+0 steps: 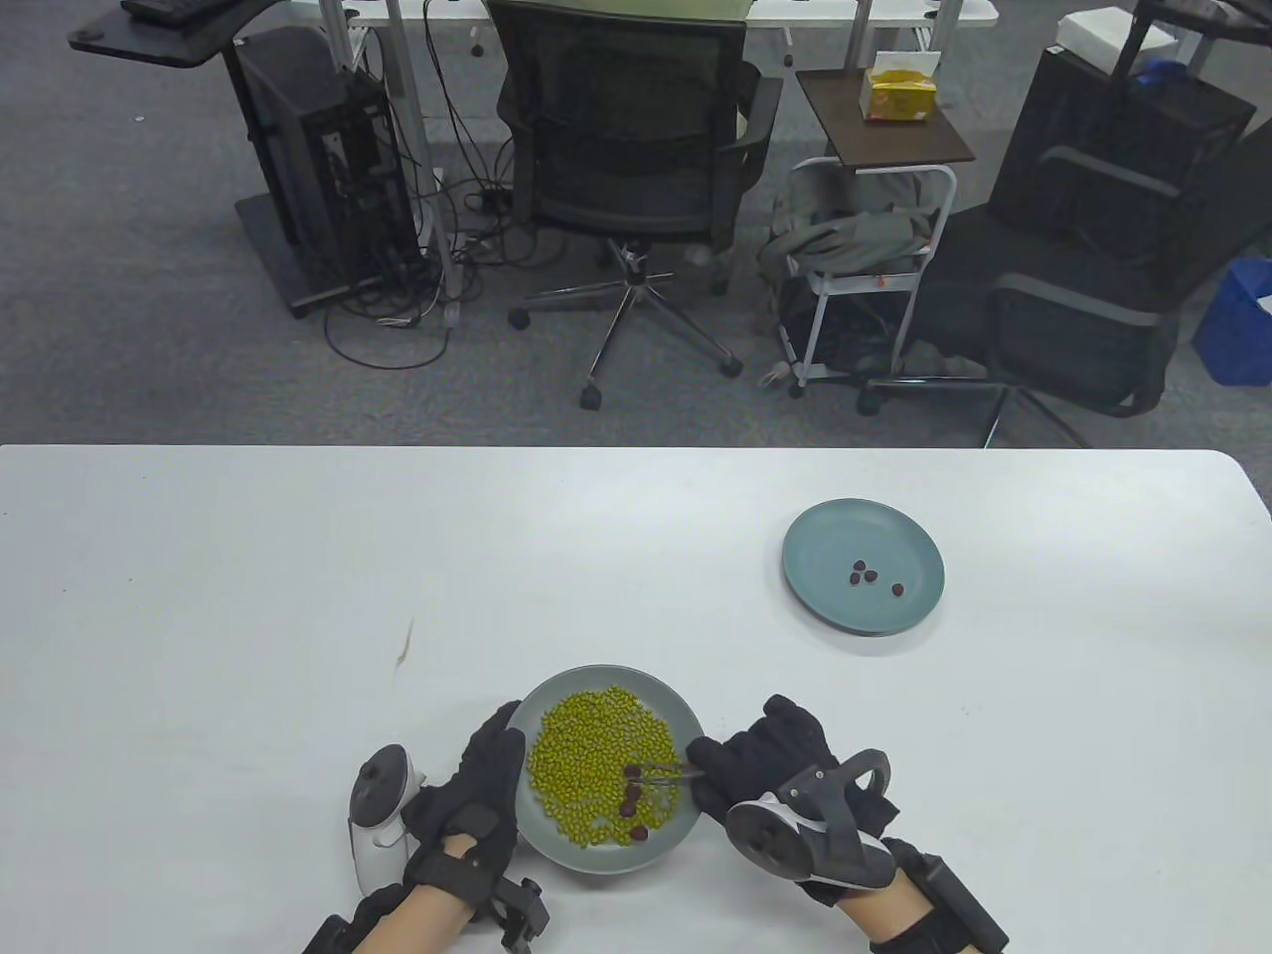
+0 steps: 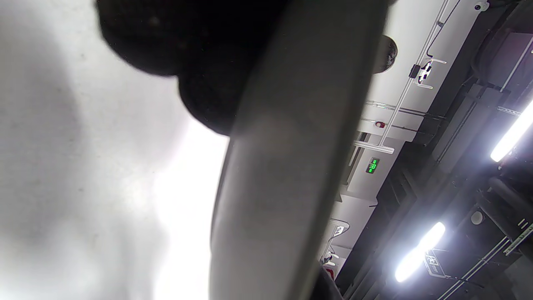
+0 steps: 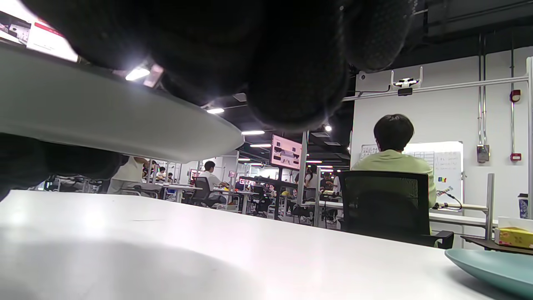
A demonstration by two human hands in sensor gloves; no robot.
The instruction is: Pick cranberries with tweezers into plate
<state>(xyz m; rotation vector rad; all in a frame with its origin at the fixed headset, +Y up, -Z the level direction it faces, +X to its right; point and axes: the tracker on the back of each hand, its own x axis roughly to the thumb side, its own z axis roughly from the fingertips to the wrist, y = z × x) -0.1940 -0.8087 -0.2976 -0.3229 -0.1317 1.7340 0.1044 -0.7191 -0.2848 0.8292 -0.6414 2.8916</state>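
A grey plate (image 1: 668, 698) near the table's front holds a heap of green beans (image 1: 586, 760) and a few dark red cranberries (image 1: 633, 792). My left hand (image 1: 487, 785) rests against the plate's left rim (image 2: 291, 158). My right hand (image 1: 765, 765) grips metal tweezers (image 1: 661, 770) whose tips reach in among the cranberries at the top of that group. I cannot tell whether a berry is between the tips. A teal plate (image 1: 830, 596) at the right holds three cranberries (image 1: 870, 576). Both wrist views show only glove and plate rims.
A small brown mark (image 1: 404, 646) lies on the white table (image 1: 248, 596) left of the grey plate. The teal plate's rim shows at the right wrist view's lower right (image 3: 491, 264). Office chairs and a cart stand beyond the table's far edge.
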